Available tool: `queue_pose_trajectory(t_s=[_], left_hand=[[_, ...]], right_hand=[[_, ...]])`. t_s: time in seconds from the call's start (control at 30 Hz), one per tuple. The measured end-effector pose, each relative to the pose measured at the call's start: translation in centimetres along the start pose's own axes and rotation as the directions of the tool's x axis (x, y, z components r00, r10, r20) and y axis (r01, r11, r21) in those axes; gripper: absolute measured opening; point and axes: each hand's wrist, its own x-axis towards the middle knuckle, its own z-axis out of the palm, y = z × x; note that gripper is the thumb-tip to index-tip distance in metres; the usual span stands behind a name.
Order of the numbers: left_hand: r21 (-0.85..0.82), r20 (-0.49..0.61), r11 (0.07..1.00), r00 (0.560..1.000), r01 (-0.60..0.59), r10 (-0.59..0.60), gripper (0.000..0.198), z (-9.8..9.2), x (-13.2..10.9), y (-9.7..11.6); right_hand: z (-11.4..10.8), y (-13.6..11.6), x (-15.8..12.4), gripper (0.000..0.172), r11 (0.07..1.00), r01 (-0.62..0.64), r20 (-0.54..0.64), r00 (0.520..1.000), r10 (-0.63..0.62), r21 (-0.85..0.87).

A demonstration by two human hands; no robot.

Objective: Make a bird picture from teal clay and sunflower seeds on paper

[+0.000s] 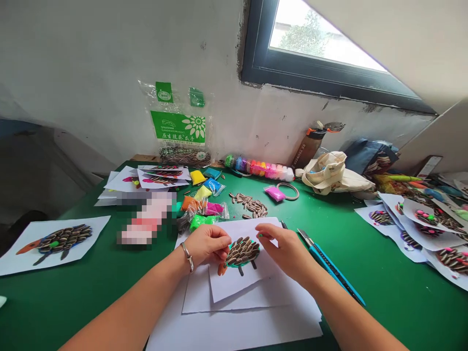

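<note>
On a small white card is a bird made of overlapping striped sunflower seeds, with a turquoise clay edge, an orange head and two dark legs. My left hand is closed in a pinch at the bird's left side, above its orange head; whatever the fingertips hold is hidden. To the right of the seeds, my right hand is also pinched, with a tiny bit of green clay showing at the fingertips. Larger white sheets lie under the card.
A blue utility knife lies right of the papers. Behind are loose sunflower seeds, clay packets, a seed bag and a brown bottle. Finished seed pictures lie left and right on the green table.
</note>
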Motion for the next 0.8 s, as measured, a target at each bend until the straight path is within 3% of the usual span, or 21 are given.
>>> queue_pose_trajectory(t_s=[0.1,0.27,0.37,0.47,0.8], left_hand=[[0.008,-0.010,1.000,1.000,0.002,-0.002,0.039,0.0,0.0,0.1],[0.012,-0.007,1.000,1.000,0.011,-0.011,0.039,0.0,0.0,0.1],[0.014,-0.010,1.000,1.000,0.012,-0.012,0.038,0.0,0.1,0.1],[0.017,-0.002,1.000,1.000,0.010,-0.010,0.037,-0.1,0.1,0.0],[0.016,-0.009,1.000,1.000,0.009,-0.009,0.035,0.1,-0.1,0.2]], right_hand=[[0.2,0.8,-0.9,0.016,0.998,0.016,-0.033,0.999,-0.018,-0.063],[0.5,1.2,-0.6,0.014,0.971,0.138,0.009,0.990,-0.139,-0.195],[0.9,1.7,-0.4,0.008,0.957,0.207,0.006,0.978,-0.210,-0.206],[1.3,2.2,-0.4,0.014,0.952,0.244,-0.024,0.967,-0.253,-0.184],[1.4,1.9,-0.3,0.013,0.937,0.277,0.010,0.960,-0.281,-0.211]])
